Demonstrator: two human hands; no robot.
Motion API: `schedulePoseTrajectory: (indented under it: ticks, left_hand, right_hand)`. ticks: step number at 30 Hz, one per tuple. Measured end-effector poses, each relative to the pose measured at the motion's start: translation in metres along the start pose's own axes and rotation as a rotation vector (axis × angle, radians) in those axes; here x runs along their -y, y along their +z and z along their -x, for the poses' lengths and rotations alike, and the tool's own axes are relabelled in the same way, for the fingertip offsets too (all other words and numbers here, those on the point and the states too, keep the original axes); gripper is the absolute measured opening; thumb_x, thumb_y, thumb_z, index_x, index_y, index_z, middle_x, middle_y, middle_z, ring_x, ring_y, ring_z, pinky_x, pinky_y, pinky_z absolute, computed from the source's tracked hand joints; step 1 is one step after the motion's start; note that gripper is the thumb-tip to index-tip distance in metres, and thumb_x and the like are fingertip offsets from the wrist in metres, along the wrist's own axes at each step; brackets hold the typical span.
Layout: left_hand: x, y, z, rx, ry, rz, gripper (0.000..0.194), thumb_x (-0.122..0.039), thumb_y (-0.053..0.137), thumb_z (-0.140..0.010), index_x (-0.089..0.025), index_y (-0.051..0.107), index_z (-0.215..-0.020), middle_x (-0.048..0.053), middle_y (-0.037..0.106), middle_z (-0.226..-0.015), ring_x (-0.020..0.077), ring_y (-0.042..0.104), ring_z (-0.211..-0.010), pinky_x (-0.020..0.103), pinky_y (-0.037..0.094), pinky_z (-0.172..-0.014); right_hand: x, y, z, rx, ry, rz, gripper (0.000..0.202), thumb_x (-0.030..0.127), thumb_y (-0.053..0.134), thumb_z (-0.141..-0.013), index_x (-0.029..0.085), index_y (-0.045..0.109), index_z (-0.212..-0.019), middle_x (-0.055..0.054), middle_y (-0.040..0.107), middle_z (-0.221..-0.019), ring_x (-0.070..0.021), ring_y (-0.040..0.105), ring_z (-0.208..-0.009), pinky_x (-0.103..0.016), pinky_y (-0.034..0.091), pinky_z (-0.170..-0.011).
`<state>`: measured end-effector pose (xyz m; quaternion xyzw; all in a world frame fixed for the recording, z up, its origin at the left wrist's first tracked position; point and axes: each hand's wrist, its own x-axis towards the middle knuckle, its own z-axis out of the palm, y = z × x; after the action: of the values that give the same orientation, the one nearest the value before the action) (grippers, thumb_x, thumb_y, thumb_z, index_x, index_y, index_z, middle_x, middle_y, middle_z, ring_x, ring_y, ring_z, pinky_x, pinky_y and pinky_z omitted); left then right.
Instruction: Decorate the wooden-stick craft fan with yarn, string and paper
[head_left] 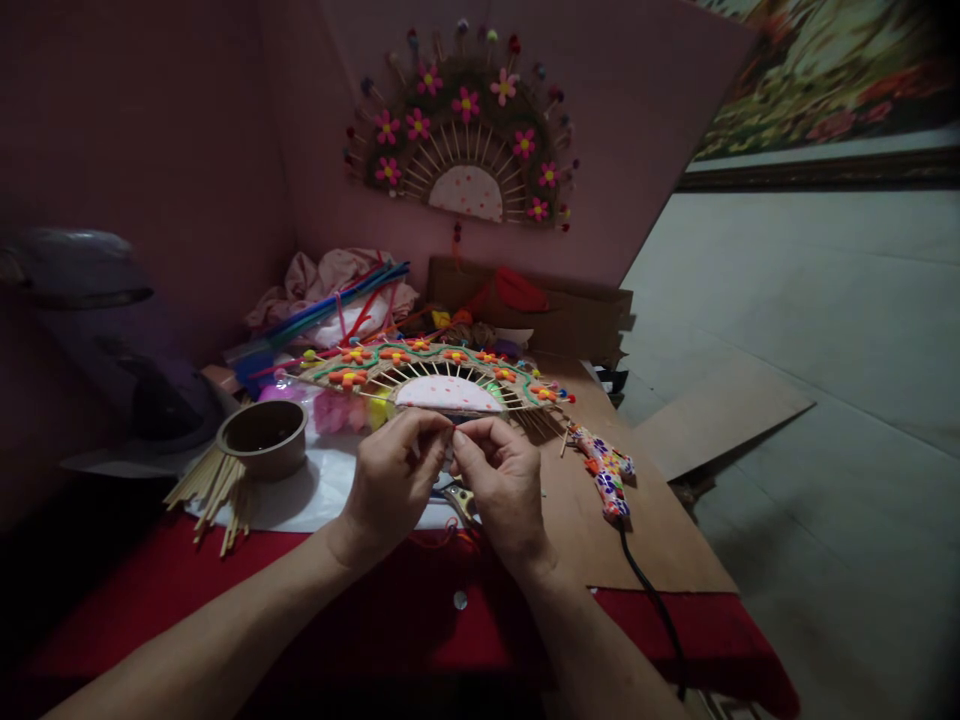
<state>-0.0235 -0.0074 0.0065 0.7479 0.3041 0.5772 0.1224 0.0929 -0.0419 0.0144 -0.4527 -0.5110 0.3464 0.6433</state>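
Both hands meet in the middle of the view, fingertips pinched close together. My left hand (394, 475) and my right hand (502, 485) are closed around something tiny, with a speck of red between them; its kind cannot be made out. Just beyond the fingers is a fan-shaped decoration (448, 393) with orange flowers, thin sticks and a spotted white half-circle. Beneath the hands, partly hidden, lie scissors (463, 500) and some thin coloured thread (442, 540). A small round silvery piece (460, 600) rests on the red cloth (360, 610) nearer to me.
Left are a brown bowl (285, 455) and a bundle of wooden sticks (214, 495). A flower-patterned tool with a black cord (606, 475) lies right, on cardboard (660, 540). Pipe cleaners (337, 305) and cloth are heaped behind. Another flowered fan (465, 190) hangs on the wall.
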Motion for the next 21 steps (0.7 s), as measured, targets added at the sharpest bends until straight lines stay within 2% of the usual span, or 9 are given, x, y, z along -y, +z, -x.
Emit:
schedulePoseTrajectory:
  ticks: [10, 14, 17, 21]
  left_hand:
    - [0.0058, -0.0016, -0.0007, 0.017, 0.211, -0.112, 0.01, -0.011, 0.053, -0.085, -0.017, 0.061, -0.085, 0.003, 0.067, -0.076, 0.0121, 0.061, -0.066, 0.024, 0.048, -0.061]
    - [0.0062, -0.0017, -0.0009, 0.018, 0.281, -0.074, 0.014, -0.007, 0.053, -0.084, -0.016, 0.062, -0.09, 0.005, 0.068, -0.078, 0.0142, 0.063, -0.073, 0.027, 0.049, -0.066]
    - [0.0054, -0.0027, -0.0005, 0.018, 0.287, -0.015, 0.017, -0.006, 0.053, -0.084, -0.016, 0.062, -0.093, 0.005, 0.069, -0.079, 0.0151, 0.064, -0.075, 0.028, 0.05, -0.067]
    - [0.0022, -0.004, 0.0002, 0.014, 0.229, 0.036, 0.015, -0.009, 0.054, -0.084, -0.017, 0.063, -0.093, 0.007, 0.069, -0.081, 0.0155, 0.064, -0.074, 0.027, 0.049, -0.062]
  right_hand:
    - [-0.0012, -0.0008, 0.0001, -0.005, -0.031, -0.015, 0.013, 0.029, 0.063, -0.077, 0.016, 0.062, -0.074, 0.002, 0.058, -0.057, -0.0095, 0.053, -0.052, -0.021, 0.045, -0.05]
    - [-0.0028, -0.0006, 0.0004, -0.017, -0.037, -0.027, 0.013, 0.029, 0.063, -0.077, 0.016, 0.061, -0.074, 0.002, 0.058, -0.058, -0.0094, 0.053, -0.051, -0.021, 0.045, -0.05]
    - [-0.003, -0.0003, 0.0004, -0.021, -0.043, -0.034, 0.013, 0.029, 0.063, -0.077, 0.016, 0.061, -0.075, 0.002, 0.059, -0.059, -0.0095, 0.054, -0.052, -0.022, 0.046, -0.051]
    - [-0.0021, 0.0, 0.0003, -0.024, -0.059, -0.008, 0.014, 0.03, 0.063, -0.077, 0.017, 0.061, -0.074, 0.002, 0.058, -0.059, -0.0097, 0.053, -0.053, -0.021, 0.045, -0.05]
